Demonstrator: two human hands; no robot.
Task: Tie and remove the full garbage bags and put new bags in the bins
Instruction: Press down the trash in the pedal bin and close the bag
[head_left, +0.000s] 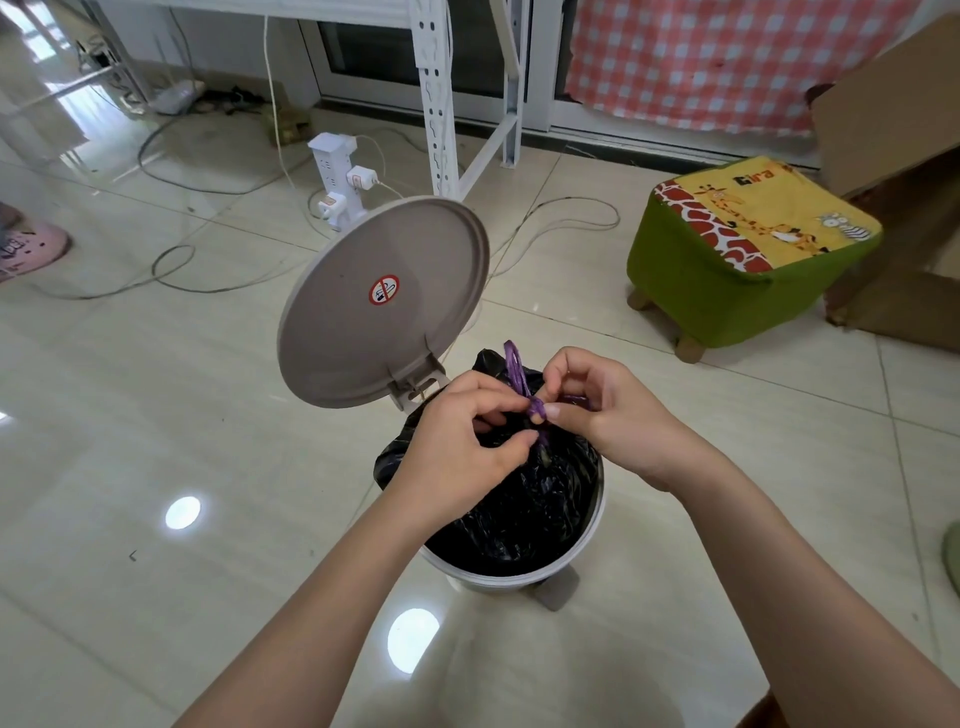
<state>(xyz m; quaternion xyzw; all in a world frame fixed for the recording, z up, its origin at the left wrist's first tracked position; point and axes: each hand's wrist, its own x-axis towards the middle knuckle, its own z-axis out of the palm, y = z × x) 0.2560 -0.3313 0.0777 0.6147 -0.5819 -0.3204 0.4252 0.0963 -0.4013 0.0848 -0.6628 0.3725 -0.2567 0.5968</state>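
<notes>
Bin (540, 569) stood on the tiled floor (156, 415), centre of view, with its round lid (384, 301) swung up and back on the hinge. A red no-smoking sticker (384, 290) sat on the lid's inner face. Black bag (519, 504) was inside the bin, its mouth gathered up above the rim and cinched by a purple drawstring (537, 410).

Left hand (462, 441) was over the near-left side of the bag neck — fingers curled, thumb and fingertips pinching the drawstring at the knot. Right hand (608, 410) was just opposite, fingers curled, also pinching the drawstring; a short purple length showed between its fingers. One loop of the drawstring stood up above the knot, between the two hands. Both hands were close together, nearly touching across the knot. Whether the knot was pulled tight could not be told.

Bag was in the bin, not lifted out.

Surroundings: green stool (743, 260) with a giraffe-print top to the right — well apart from the bin. Cardboard box (893, 156) behind the stool. White socket tower (337, 179) with plugs behind the lid, cables (171, 270) trailing over the floor. White rack leg (436, 93) farther back; red checked cloth (717, 57) hanging at upper right. Pink slipper (31, 249) at the left edge.
</notes>
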